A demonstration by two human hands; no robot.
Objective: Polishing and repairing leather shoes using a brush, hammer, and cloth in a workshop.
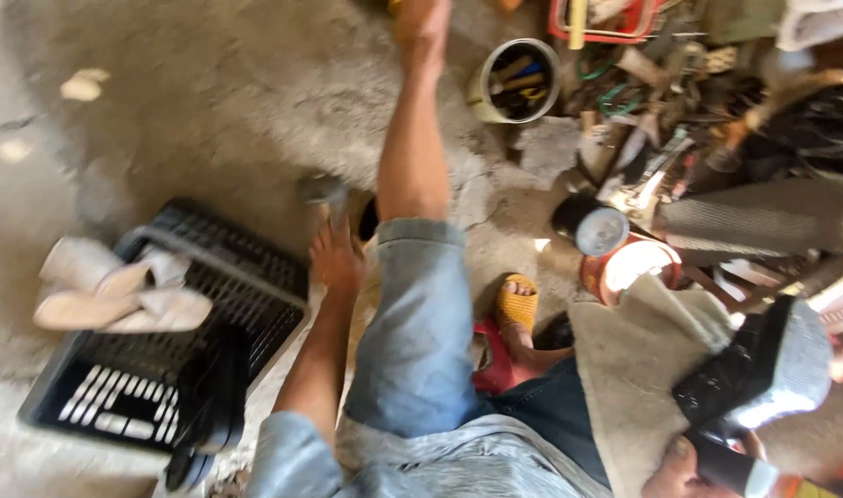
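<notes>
**Well, one black shoe in hand, clutter all round**

So the right hand point(684, 472) sits at the near right edge, fingers wrapped round the heel end of a glossy black shoe point(762, 364) with a pale grey sole turned up. The shoe lies across a rough beige cloth point(638, 369) draped over the lap (looks like coarse felt, though it's blurry). The left hand point(336, 258) hangs low in the middle, just beside a small grey tool point(322, 190) on the concrete floor point(209, 101); motion blur means I can't tell if it's gripping or just touching.

To the left, a black slatted plastic crate point(163, 369) holds a pair of pale flat sandals point(117, 286) resting on its far rim. A foot in a yellow woven sandal point(516, 309) rests on the floor near the middle. Far right: a round cream tin point(485, 90) stuffed with handled tools, a dark round can with a pale lid point(592, 226), and an orange ring-shaped tub point(633, 267) near it.
</notes>
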